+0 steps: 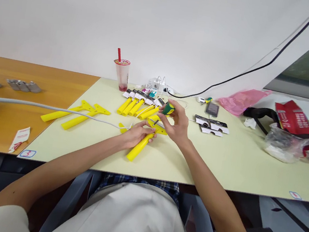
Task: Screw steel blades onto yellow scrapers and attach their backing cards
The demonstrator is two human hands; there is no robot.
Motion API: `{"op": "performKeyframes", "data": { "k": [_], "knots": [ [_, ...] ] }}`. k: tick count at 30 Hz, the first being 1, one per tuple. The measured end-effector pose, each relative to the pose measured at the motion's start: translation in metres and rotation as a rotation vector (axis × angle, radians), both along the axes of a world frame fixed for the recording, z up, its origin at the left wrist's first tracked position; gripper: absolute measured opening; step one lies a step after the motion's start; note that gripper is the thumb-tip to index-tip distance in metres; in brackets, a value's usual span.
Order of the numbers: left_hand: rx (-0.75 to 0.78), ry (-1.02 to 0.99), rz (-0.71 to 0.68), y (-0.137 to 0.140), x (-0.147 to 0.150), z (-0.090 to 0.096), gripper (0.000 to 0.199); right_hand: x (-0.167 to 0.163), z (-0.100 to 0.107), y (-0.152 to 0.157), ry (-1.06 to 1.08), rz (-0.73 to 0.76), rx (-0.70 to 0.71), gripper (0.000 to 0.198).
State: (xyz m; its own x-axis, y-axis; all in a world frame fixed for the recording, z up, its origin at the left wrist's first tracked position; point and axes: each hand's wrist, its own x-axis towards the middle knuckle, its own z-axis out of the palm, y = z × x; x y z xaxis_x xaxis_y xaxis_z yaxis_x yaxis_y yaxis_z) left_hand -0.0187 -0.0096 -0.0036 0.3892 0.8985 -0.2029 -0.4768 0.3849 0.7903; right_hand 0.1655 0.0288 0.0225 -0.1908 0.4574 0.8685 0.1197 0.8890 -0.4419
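Note:
My left hand point(137, 133) is closed around a yellow scraper point(139, 147), near the joint of its handle and wide head. The handle slants toward me, just above the table. In my right hand point(178, 124) is a screwdriver point(168, 109) with a green and yellow handle, pinched in the fingers. Its shaft tilts down to the scraper's head; whether the tip sits in a screw is too small to tell. Two more yellow scrapers point(80, 117) lie to the left. Behind my hands, several yellow scrapers with black-and-white cards point(133, 106) lie in a row.
A cup with a red straw point(121, 75) stands at the back. A white cable point(57, 108) crosses from the left toward my left hand. Black-and-white cards point(212, 125) lie right of my hands. Farther right are a pink bag point(239, 101) and a clear plastic bag point(282, 145).

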Motion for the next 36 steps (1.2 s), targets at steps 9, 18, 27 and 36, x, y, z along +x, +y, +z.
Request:
{"op": "performKeyframes", "data": {
  "k": [9, 18, 27, 36],
  "knots": [
    [0.002, 0.004, -0.012, -0.001, 0.001, 0.0, 0.053, 0.001, 0.004, -0.005, -0.086, 0.097, -0.079, 0.057],
    [-0.008, 0.004, -0.017, 0.0, 0.001, -0.001, 0.049, -0.004, -0.009, 0.002, -0.011, -0.002, 0.088, 0.062],
    [-0.035, 0.0, -0.018, -0.002, 0.003, -0.002, 0.049, 0.0, 0.002, -0.005, -0.096, -0.017, 0.067, 0.052],
    [-0.039, -0.004, -0.003, -0.001, 0.003, -0.004, 0.048, -0.001, -0.005, 0.004, -0.033, -0.092, 0.027, 0.059]
  ]
}}
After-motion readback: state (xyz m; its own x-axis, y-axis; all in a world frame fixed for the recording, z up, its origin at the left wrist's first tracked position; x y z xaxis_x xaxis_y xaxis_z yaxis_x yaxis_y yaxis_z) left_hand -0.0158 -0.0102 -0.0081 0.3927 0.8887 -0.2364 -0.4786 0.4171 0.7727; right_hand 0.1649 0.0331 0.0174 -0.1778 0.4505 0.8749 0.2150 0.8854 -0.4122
